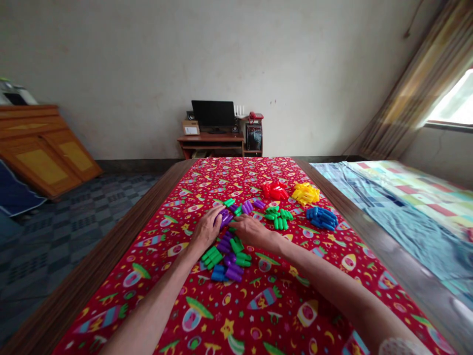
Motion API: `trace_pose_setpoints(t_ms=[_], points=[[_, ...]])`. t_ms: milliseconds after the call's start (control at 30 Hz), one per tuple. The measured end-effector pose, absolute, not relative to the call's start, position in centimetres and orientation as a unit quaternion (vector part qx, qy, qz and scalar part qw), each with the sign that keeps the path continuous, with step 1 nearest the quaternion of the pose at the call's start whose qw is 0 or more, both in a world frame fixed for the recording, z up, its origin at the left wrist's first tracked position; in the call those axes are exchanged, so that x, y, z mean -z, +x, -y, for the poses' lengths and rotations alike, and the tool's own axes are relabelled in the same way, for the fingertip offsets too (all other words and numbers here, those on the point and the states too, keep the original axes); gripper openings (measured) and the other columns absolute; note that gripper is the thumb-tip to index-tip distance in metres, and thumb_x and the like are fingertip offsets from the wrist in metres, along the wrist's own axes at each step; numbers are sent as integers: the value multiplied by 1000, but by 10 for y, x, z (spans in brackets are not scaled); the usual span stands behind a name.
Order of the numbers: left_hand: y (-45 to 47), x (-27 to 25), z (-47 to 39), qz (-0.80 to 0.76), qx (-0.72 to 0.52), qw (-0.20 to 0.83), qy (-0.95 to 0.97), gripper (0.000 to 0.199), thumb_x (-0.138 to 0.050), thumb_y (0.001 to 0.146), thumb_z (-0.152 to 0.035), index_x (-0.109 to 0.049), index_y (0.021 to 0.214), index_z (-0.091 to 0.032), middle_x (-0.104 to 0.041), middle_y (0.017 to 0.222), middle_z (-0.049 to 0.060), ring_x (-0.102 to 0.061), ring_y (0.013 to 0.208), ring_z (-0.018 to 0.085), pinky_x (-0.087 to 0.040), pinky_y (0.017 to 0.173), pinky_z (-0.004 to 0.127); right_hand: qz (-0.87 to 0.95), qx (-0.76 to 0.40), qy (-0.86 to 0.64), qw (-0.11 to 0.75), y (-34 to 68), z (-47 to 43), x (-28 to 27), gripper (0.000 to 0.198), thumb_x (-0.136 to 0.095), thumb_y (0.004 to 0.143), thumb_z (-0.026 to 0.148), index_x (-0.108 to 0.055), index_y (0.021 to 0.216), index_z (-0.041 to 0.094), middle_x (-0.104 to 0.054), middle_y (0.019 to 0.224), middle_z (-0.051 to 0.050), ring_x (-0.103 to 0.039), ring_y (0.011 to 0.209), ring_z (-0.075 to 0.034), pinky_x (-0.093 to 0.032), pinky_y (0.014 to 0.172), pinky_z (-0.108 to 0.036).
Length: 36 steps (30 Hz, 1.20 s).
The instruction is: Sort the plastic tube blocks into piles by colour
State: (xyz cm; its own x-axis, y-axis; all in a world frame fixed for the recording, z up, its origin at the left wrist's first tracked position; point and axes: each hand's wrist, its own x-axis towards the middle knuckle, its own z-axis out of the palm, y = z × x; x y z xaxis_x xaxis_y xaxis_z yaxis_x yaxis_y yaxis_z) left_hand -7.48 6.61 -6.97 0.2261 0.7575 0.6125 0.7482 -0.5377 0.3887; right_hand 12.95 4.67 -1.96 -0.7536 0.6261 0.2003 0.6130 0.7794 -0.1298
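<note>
My left hand (208, 228) bends its fingers and thumb around a purple plastic piece (224, 218) in the mixed pile on the table. From the right, my right hand (253, 230) reaches into the same pile, fingertips closed on a green plastic piece (232, 228) that is mostly hidden. Nearer to me lie more green tube-like pieces (212, 257), purple pieces (233, 272) and a blue piece (219, 273). Beyond my hands are other purple pieces (247, 207) and a small green one (229, 202).
Single-colour piles lie to the right: red pieces (275, 191), yellow pieces (306, 194), green pieces (280, 218) and blue pieces (322, 218). A red patterned cloth (199, 315) covers the table. Behind stands a desk with a monitor (213, 116); a bed (399, 222) is at right.
</note>
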Motion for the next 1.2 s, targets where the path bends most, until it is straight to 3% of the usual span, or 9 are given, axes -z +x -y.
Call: trace_pose_setpoints(t_ms=[100,267,467,633,767,867,967,1067,1200], points=[[-74,69,-65,-480,-387,5,787,41,-31,96,-30,-59,123,-17,-65,123,11,-59,118,23,-47,104,42,941,-24,-320,111,127,-47,22,25,-51,88,11,-66,108,15,-68,96,-12,-60,91,-19,-45,80,-28],[-74,66,-63,-471,-391,11,790,40,-32,97,-31,-59,122,-14,-65,123,13,-60,116,23,-47,103,41,893,-25,-381,240,178,-65,5,27,-52,91,22,-61,115,15,-68,100,-11,-61,90,-18,-44,79,-27],[-75,66,-63,-456,-388,9,801,38,-33,95,-27,-62,117,-17,-65,122,11,-61,114,23,-48,102,41,789,-7,-582,198,248,-87,-6,23,-52,89,22,-66,103,10,-70,83,-10,-63,75,-18,-41,67,-25],[-75,66,-63,-460,-389,14,798,38,-34,94,-26,-63,116,-18,-65,122,10,-61,114,23,-48,102,41,801,-87,-566,176,260,-86,-6,23,-51,90,23,-71,91,12,-71,77,-7,-61,65,-14,-38,60,-22],[-76,65,-64,-474,-401,21,784,38,-33,94,-28,-63,117,-17,-67,120,11,-62,113,23,-49,101,41,800,-33,-557,219,249,-80,-20,30,-44,93,21,-69,78,11,-64,64,-5,-52,54,-11,-33,54,-23],[-78,65,-64,-495,-421,29,759,38,-34,94,-29,-61,119,-17,-69,117,11,-65,107,23,-51,98,41,811,-10,-536,233,226,-82,-27,28,-44,91,17,-68,78,11,-65,66,-6,-53,57,-12,-34,56,-24],[-80,65,-63,-510,-436,40,740,38,-35,94,-29,-59,121,-17,-69,116,10,-68,102,22,-52,96,40,868,-29,-451,208,188,-89,-23,22,-48,89,12,-69,93,12,-70,83,-9,-61,73,-15,-41,66,-24],[-81,64,-63,-512,-442,40,736,37,-36,94,-28,-59,120,-18,-69,118,9,-68,102,22,-53,96,39,927,-14,-350,131,149,-95,-14,25,-52,84,6,-67,103,13,-70,102,-12,-62,97,-18,-44,81,-25],[-81,63,-63,-505,-442,43,740,36,-36,92,-24,-59,120,-17,-70,117,8,-68,101,20,-54,94,37,913,38,-403,44,123,-93,-3,29,-47,86,5,-67,104,15,-72,92,-12,-66,90,-21,-43,78,-27]])
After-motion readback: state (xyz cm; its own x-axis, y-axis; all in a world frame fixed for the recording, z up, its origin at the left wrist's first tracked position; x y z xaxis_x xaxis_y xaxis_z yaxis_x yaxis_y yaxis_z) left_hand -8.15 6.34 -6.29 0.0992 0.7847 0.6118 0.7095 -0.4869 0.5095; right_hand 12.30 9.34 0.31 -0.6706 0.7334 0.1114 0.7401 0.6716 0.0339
